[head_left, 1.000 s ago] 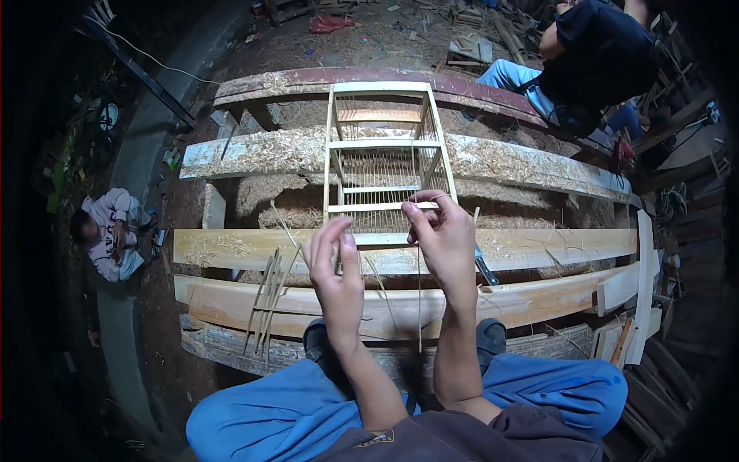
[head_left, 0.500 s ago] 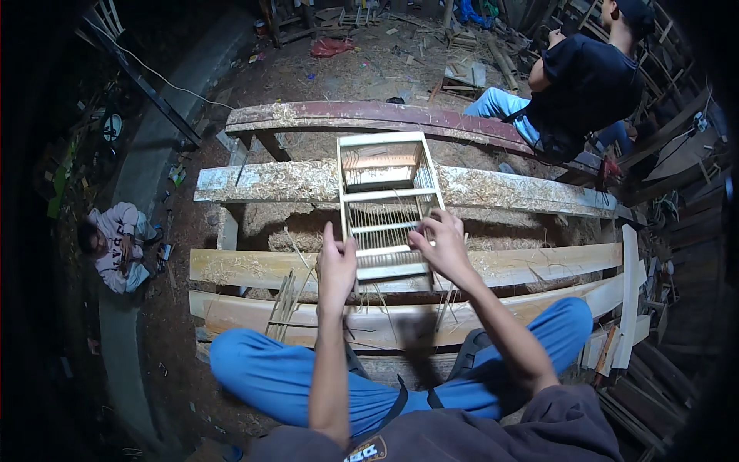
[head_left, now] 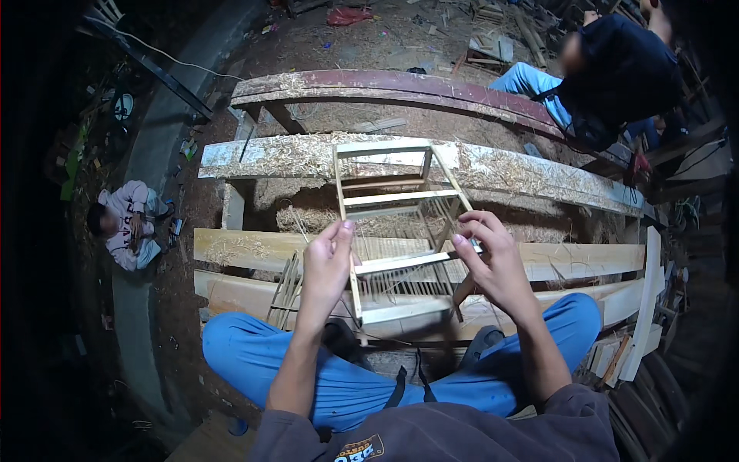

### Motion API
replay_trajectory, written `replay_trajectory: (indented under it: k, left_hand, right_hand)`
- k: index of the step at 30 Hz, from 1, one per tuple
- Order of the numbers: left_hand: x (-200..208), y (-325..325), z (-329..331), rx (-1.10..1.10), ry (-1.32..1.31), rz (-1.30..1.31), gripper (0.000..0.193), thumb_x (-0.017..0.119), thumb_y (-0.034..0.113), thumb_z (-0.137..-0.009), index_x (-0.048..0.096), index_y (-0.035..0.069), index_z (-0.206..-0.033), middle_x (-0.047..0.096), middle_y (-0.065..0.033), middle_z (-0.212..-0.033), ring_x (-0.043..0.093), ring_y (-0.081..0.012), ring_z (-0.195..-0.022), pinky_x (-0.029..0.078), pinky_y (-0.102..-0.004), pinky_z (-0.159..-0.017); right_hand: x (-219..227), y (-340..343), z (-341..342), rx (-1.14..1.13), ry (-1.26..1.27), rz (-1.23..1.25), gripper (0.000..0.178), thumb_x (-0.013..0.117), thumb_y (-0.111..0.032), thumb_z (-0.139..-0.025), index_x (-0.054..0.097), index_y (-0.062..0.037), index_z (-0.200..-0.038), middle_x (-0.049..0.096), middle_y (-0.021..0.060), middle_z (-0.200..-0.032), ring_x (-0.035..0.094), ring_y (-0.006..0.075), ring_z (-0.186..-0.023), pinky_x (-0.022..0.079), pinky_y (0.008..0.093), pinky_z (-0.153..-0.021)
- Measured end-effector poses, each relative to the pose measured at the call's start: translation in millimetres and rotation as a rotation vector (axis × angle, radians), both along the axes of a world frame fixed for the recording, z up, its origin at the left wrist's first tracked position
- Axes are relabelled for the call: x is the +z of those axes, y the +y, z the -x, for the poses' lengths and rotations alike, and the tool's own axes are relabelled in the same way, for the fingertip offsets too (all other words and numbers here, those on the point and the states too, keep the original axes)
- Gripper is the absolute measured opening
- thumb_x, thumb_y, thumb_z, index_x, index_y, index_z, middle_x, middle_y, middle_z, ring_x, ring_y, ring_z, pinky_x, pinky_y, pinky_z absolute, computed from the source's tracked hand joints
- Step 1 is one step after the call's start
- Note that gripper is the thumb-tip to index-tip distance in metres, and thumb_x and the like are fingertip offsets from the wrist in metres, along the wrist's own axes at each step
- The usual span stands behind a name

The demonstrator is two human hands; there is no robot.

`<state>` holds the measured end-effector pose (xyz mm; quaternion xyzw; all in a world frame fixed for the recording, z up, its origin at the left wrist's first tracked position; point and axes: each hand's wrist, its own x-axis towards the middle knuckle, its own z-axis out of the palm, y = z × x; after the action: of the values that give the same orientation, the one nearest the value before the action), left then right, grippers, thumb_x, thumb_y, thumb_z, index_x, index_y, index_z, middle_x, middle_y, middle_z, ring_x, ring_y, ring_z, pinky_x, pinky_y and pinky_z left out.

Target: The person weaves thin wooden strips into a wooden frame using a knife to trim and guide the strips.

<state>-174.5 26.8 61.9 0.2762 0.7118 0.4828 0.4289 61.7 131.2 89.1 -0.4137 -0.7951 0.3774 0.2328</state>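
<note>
A slatted wooden cage frame (head_left: 400,198) stands tilted in front of me, over the benches. It is a pale box of narrow battens, with rows of thin rods (head_left: 400,283) strung between its lower crossbars. My left hand (head_left: 326,266) is closed on its left side batten, thumb on top. At the opposite side, my right hand (head_left: 499,262) has bent fingers and thumb at the end of a crossbar, pinching the frame there; the exact contact is partly hidden. Beside my left wrist, several thin sticks (head_left: 285,289) lie across the near planks.
Long planks (head_left: 573,262) run crosswise under the frame; a whitish one (head_left: 269,158) bears wood shavings. Beyond is a dark red bench (head_left: 385,86), where a person in black (head_left: 627,81) sits at its right end. Another person (head_left: 129,223) sits low at the left, by a concrete strip (head_left: 146,316).
The cage frame has come nearer to me and tilted, its lower end swinging right. My left hand has closed on its side; my right hand has shifted right. The person in black has leaned and raised an arm.
</note>
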Motion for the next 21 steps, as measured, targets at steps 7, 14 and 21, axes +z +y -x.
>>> replay_trajectory:
  k: [7,14,21]
  left_hand:
    - [31.2,23.4,-1.0,0.130,-0.323,-0.147,0.037,0.043,0.028,-0.102,0.052,0.000,-0.123,0.053,-0.0009,-0.060,0.045,-0.0057,-0.045,0.041,-0.0212,-0.042]
    - [56.1,22.0,-8.0,0.218,-0.418,-0.263,0.035,0.048,0.024,-0.101,0.052,-0.001,-0.125,0.060,-0.0050,-0.080,0.053,-0.0055,-0.065,0.045,-0.0192,-0.056]
    - [40.5,23.4,-1.6,0.306,-0.637,-0.303,0.024,0.056,0.024,-0.097,0.060,0.001,-0.102,0.060,-0.0037,-0.078,0.054,-0.0071,-0.062,0.049,-0.0209,-0.057]
  right_hand:
    - [28.1,5.2,9.1,0.102,-0.052,0.097,0.022,0.060,-0.021,-0.093,0.064,0.0011,-0.095,0.064,0.0171,-0.094,0.062,0.0365,-0.090,0.048,0.0409,-0.080]
    - [36.9,28.2,-14.0,-0.017,0.461,0.436,0.022,0.062,-0.023,-0.096,0.064,-0.0009,-0.097,0.066,0.0113,-0.118,0.059,0.0126,-0.096,0.048,0.0299,-0.085]
    - [41.9,15.5,-0.8,-0.123,0.681,0.323,0.022,0.058,-0.025,-0.098,0.062,-0.0045,-0.091,0.067,0.0082,-0.118,0.054,0.0076,-0.092,0.043,0.0259,-0.088]
